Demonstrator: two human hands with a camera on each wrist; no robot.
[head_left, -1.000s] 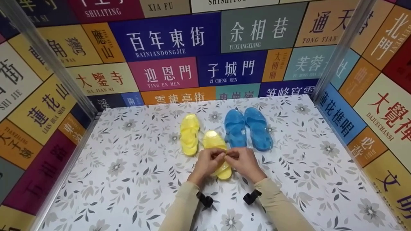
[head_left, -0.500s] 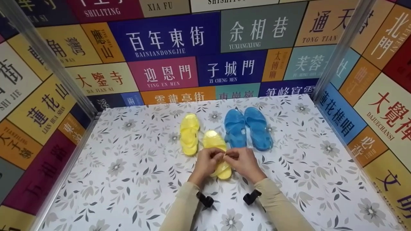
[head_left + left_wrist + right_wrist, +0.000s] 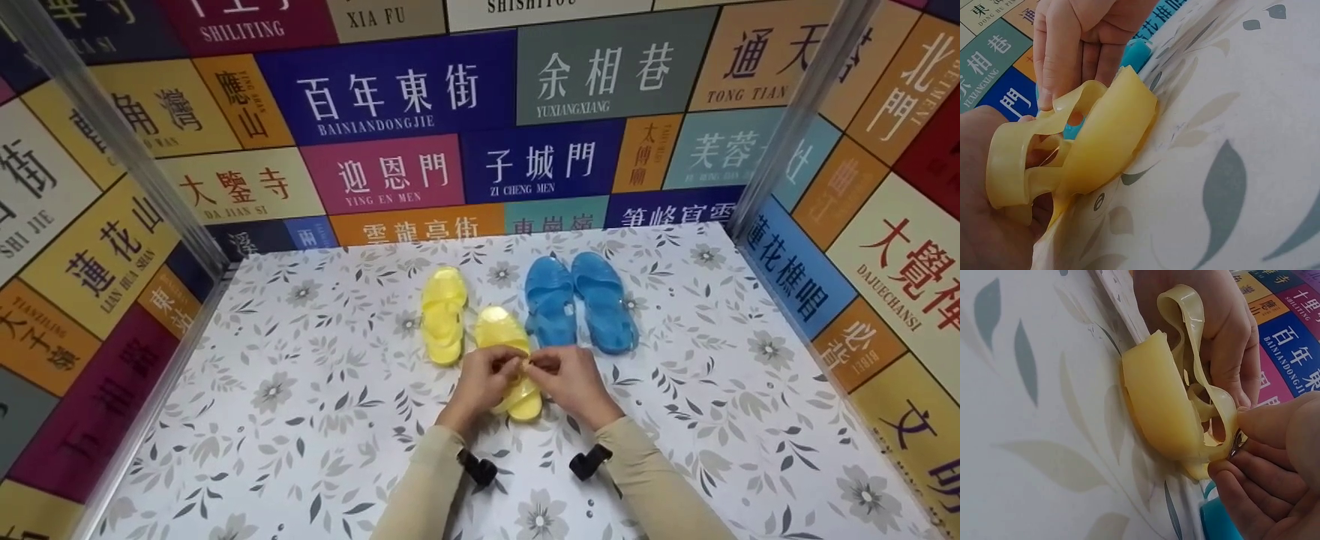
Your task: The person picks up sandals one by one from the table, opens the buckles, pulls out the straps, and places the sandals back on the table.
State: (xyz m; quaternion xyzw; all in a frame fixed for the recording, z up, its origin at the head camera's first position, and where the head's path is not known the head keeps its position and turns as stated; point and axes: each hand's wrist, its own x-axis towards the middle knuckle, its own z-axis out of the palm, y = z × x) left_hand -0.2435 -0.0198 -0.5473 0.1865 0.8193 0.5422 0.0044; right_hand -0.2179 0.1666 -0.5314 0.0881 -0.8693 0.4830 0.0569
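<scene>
Your left hand (image 3: pixel 484 381) and right hand (image 3: pixel 574 381) pinch the nearer yellow sandal (image 3: pixel 499 325), toe and long axis toward worktop (image 3: pixel 247 442)'s far edge; panel (image 3: pixel 386 90): "BAINIANDONGJIE".

Zooming in on smooth, translucent plastic or rubber here, all along the near yellow sandal (image 3: pixel 501 324): shiny on the strap (image 3: pixel 1010 163), duller down the sole's side (image 3: pixel 1114 132). Catching a glint of polished metal from the small buckle-like piece (image 3: pixel 1236 443)! Over to the blue sandals (image 3: pixel 551 289), just as slick and glossy. Spotting smooth, mostly matt flower-printed sheet (image 3: pixel 300 465) below, matt beige cloth in the sleeves (image 3: pixel 427 480), black plastic-looking wrist mounts (image 3: pixel 480 469), and clear, glossy corner strips (image 3: pixel 800 120).
</scene>
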